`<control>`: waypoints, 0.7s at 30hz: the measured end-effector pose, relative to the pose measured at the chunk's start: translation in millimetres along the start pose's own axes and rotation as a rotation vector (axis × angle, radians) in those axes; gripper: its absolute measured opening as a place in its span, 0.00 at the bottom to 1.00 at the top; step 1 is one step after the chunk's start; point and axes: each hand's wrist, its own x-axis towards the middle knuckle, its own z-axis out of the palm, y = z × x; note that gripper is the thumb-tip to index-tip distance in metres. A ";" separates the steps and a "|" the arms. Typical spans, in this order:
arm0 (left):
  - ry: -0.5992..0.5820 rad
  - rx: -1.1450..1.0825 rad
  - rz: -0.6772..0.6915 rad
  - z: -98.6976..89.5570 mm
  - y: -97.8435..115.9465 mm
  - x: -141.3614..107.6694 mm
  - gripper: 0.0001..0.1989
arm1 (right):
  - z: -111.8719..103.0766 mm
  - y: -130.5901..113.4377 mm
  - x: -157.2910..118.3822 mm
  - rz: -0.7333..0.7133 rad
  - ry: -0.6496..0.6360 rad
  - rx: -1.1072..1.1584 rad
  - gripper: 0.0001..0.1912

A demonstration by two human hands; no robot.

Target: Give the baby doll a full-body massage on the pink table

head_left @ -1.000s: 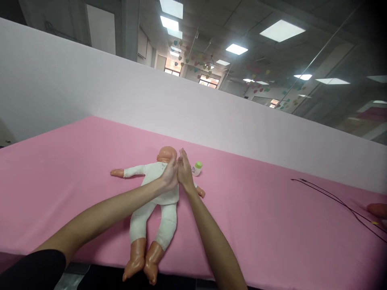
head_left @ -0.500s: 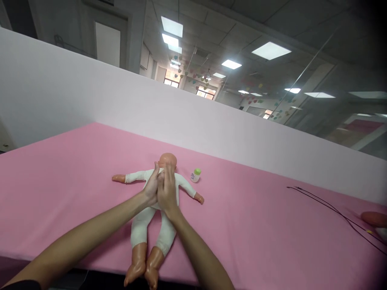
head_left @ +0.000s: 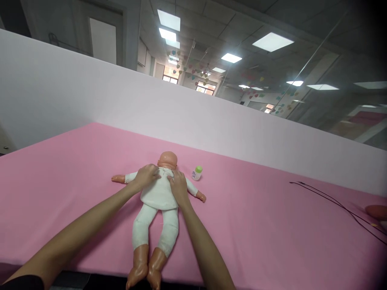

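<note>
A baby doll (head_left: 160, 191) in white clothes lies on the pink surface, its bald head toward the wall and its arms spread. My left hand (head_left: 147, 176) rests on the doll's shoulder at the left, its fingers curled over the cloth. On the other shoulder lies my right hand (head_left: 179, 184), its thumb pointing inward on the chest. Both hands seem to grip the shoulders of the doll. A small white bottle with a green cap (head_left: 196, 173) stands just right of the doll's head.
Thin black cables (head_left: 335, 200) run across the pink surface (head_left: 266, 225) at the right. A brown rounded object (head_left: 376, 212) is at the far right edge. Behind the surface rises a low white wall (head_left: 193, 125).
My hands were pressed together above the doll's chest. They have moved apart and down, one onto each shoulder, and the white top now shows between them.
</note>
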 end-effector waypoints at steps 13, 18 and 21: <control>-0.083 0.223 0.008 32.6 -2.7 25.0 0.07 | 21.9 5.7 15.5 0.138 -0.134 -0.304 0.12; -0.091 0.222 0.047 15.6 3.9 7.0 0.12 | -6.8 1.1 5.5 0.085 -0.194 -0.202 0.09; -0.112 0.214 0.100 9.2 9.2 -11.5 0.10 | -18.0 -1.3 -5.6 -0.018 -0.177 -0.124 0.05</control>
